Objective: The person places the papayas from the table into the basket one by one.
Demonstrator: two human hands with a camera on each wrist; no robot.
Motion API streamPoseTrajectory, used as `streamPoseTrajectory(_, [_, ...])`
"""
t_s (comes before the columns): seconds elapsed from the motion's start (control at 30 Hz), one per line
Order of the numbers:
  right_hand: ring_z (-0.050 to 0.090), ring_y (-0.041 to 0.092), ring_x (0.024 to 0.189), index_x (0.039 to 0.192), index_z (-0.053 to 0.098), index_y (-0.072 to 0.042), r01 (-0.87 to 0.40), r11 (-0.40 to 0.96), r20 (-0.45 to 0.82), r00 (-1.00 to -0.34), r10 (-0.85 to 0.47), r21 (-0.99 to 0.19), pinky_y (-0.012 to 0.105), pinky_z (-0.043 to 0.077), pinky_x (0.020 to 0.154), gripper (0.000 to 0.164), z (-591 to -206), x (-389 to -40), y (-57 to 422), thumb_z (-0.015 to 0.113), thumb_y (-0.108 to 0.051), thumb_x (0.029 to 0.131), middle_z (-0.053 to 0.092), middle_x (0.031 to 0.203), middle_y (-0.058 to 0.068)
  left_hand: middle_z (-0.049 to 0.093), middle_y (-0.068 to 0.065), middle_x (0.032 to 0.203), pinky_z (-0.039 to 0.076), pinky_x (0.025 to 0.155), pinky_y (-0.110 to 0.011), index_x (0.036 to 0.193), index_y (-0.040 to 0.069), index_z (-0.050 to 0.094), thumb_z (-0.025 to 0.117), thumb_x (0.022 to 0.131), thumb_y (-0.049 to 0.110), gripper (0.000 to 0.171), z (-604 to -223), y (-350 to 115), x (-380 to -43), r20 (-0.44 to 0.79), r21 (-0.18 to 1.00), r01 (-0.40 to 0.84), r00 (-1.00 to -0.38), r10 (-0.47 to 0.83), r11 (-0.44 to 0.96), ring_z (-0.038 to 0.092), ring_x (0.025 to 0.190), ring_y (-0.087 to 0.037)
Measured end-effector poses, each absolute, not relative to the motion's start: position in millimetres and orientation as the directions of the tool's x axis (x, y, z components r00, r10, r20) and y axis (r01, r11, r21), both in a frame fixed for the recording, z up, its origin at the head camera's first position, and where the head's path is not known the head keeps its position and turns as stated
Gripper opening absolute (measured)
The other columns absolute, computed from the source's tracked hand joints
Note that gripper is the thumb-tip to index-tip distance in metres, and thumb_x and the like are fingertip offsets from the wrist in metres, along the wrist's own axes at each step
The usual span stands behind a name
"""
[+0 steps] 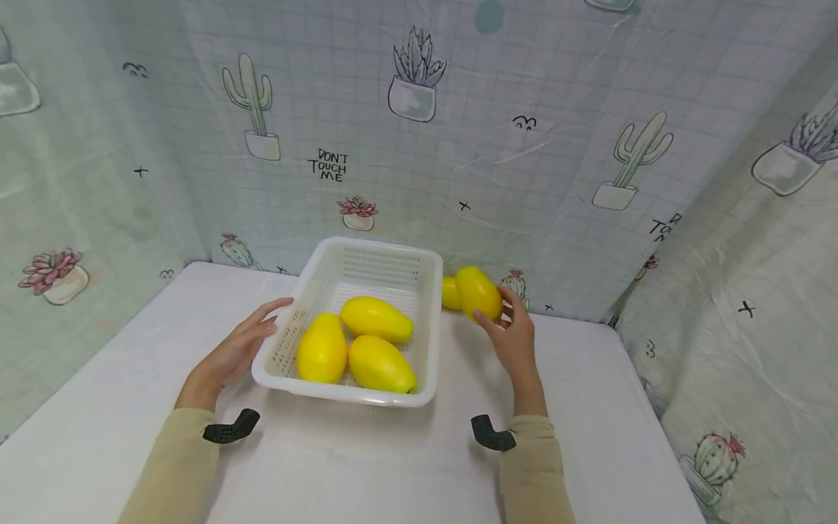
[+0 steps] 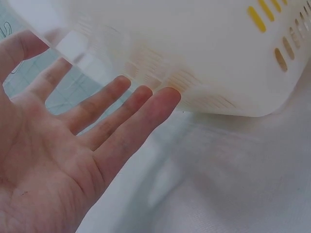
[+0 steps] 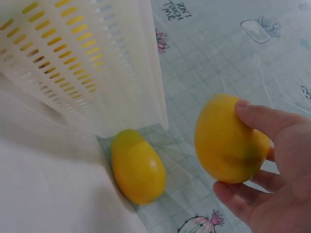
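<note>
A white perforated plastic basket (image 1: 428, 327) stands in the middle of the table with three yellow mangoes in it, one of them a mango (image 1: 376, 319) near its centre. My left hand (image 1: 238, 349) is at the basket's left side, with fairly straight fingers and fingertips (image 2: 167, 97) right at its wall. Right of the basket, my right hand (image 1: 513, 338) holds another mango (image 3: 228, 141) between thumb and fingers, raised above the table. One more mango (image 3: 138, 167) lies beside the basket's far right corner, partly hidden in the head view by the held one.
A white-covered table (image 1: 366, 466) spreads under everything. Behind it and at both sides hangs a cactus-print curtain (image 1: 471, 167), close behind the basket. A black wrist piece (image 1: 232, 427) is on the left sleeve and another black piece (image 1: 492, 434) on the right.
</note>
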State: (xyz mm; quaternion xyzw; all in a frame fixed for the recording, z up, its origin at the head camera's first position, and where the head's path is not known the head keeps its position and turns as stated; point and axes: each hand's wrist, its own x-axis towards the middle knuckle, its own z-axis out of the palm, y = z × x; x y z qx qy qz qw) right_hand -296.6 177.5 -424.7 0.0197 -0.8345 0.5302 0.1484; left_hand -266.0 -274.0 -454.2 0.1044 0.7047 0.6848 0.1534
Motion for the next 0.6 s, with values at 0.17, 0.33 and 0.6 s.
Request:
streamPoseTrajectory(0.17, [0.049,0.019,0.117,0.133,0.041,-0.028,-0.240,0.439,0.316,-0.942,0.110,-0.866,0.037,0.044,0.094,0.066,-421,-294,174,0.068,-0.046,0.076,0.045,0.135,-0.007,0.015,-0.006,0.153,0.046,0.093,-0.041,0.145,0.033,0.017,0.032,0.099,0.023,0.049,-459,-276,-269,-0.064,0.998,-0.055,-0.936,0.347,0.037,0.045,0.120,-0.008])
streamPoseTrajectory(0.33, [0.050,0.020,0.117,0.133,0.042,-0.026,-0.266,0.439,0.340,-0.935,0.097,-0.858,0.037,0.045,0.094,0.065,-419,-294,170,0.069,-0.043,0.077,0.045,0.135,-0.005,0.016,-0.006,0.153,0.046,0.093,-0.039,0.144,0.034,0.018,0.034,0.098,0.026,0.049,-465,-278,-272,-0.056,0.998,-0.046,-0.939,0.340,0.037,0.044,0.120,-0.008])
streamPoseTrajectory(0.6, [0.049,0.019,0.118,0.132,0.042,-0.026,-0.281,0.430,0.341,-0.937,0.069,-0.858,0.037,0.045,0.094,0.065,-420,-295,164,0.068,-0.046,0.076,0.045,0.135,-0.006,0.016,-0.006,0.153,0.046,0.093,-0.042,0.144,0.035,0.019,0.036,0.097,0.028,0.050,-468,-278,-272,-0.047,0.998,-0.032,-0.939,0.340,0.048,0.043,0.122,-0.011])
